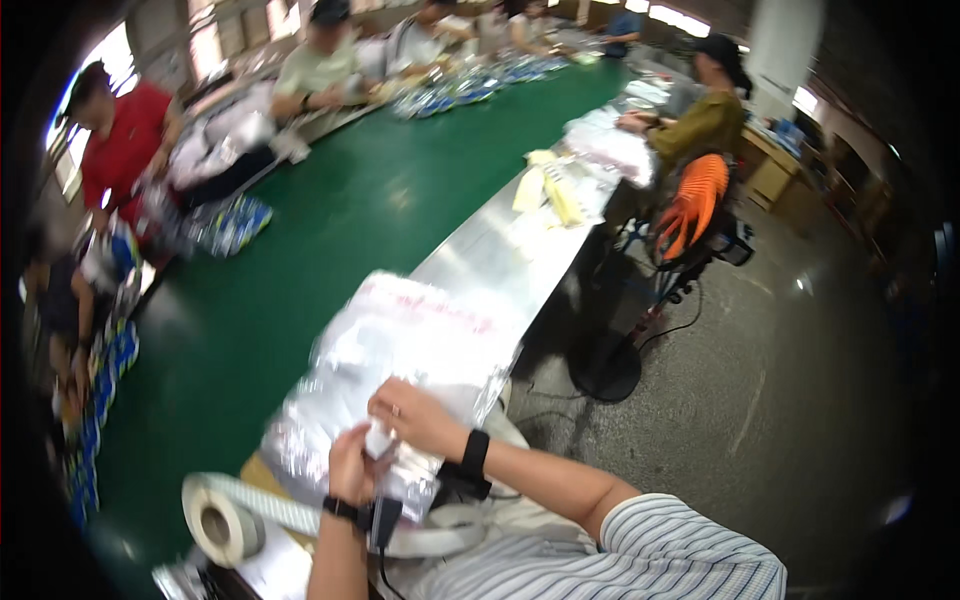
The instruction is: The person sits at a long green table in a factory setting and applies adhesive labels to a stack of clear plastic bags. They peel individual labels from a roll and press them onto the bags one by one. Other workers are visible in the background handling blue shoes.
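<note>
A: Long green surface (330, 230) is running down a workshop hall, with a metal strip (500, 245) along its near edge. Several people are sitting along the far side with blue-white packets (235, 225) in front of them.

B: Hands?

A: Both are meeting over a stack of clear plastic bags (400, 350). Left hand (350, 465) is pinching a small white label (378, 438) between thumb and fingers. Right hand (415, 415) is curling down onto the same label from above, fingers bent, touching it.

B: Where's the label sitting?

A: Right between the two sets of fingers, at the near edge of the bag stack. Too blurry to say whether it is stuck to the bag.

B: Nearby?

A: A roll of white labels (225, 520) is lying just below-left of the left fingers, its strip trailing under the wrists. An orange fan (695, 200) is standing well beyond the right fingers, beside a seated person.
</note>
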